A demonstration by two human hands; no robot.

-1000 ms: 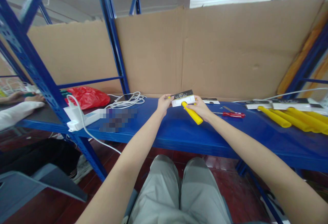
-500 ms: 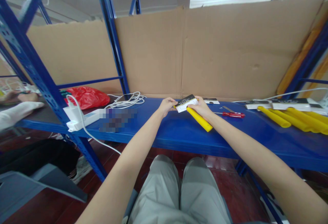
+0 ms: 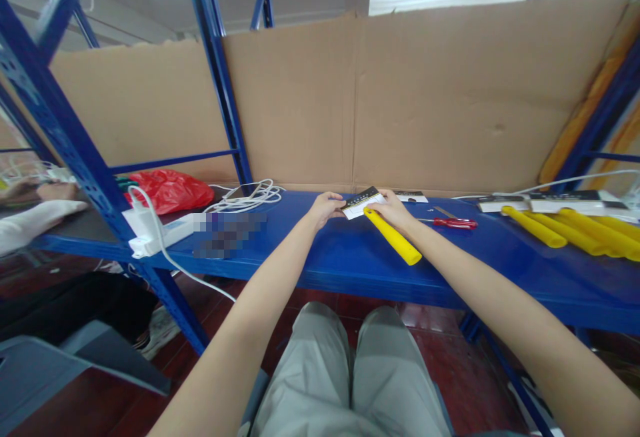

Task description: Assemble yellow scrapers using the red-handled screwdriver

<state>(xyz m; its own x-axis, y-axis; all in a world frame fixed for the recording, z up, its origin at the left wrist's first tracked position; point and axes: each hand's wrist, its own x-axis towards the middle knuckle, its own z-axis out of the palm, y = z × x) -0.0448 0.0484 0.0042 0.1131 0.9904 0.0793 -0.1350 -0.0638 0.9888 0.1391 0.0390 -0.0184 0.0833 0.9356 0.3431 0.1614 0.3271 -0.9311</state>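
Observation:
Over the blue shelf top, a black-and-white printed card (image 3: pixel 361 203) is held between my two hands. My left hand (image 3: pixel 326 209) pinches the card's left edge, fingers closed. At the opposite side, my right hand (image 3: pixel 393 210) is closed on the card's right edge and the upper end of a yellow tube (image 3: pixel 396 240). The tube slants down to the right beneath my right wrist, its wider end toward me. My fingers hide how card and tube meet. A red-handled screwdriver (image 3: pixel 453 223) lies right of my right hand.
Several yellow tubes (image 3: pixel 537 227) and stacked black-and-white cards (image 3: pixel 565 202) lie at the right. Leftward are a white power strip (image 3: pixel 173 231), coiled white cable (image 3: pixel 255 197) and a red plastic bag (image 3: pixel 173 190). Cardboard (image 3: pixel 425 97) stands behind; another person's sleeve (image 3: pixel 43 220) shows far left.
The yellow tube's lower end has swung slightly right and toward me. The card has tilted a little in my hands, which stay in nearly the same place.

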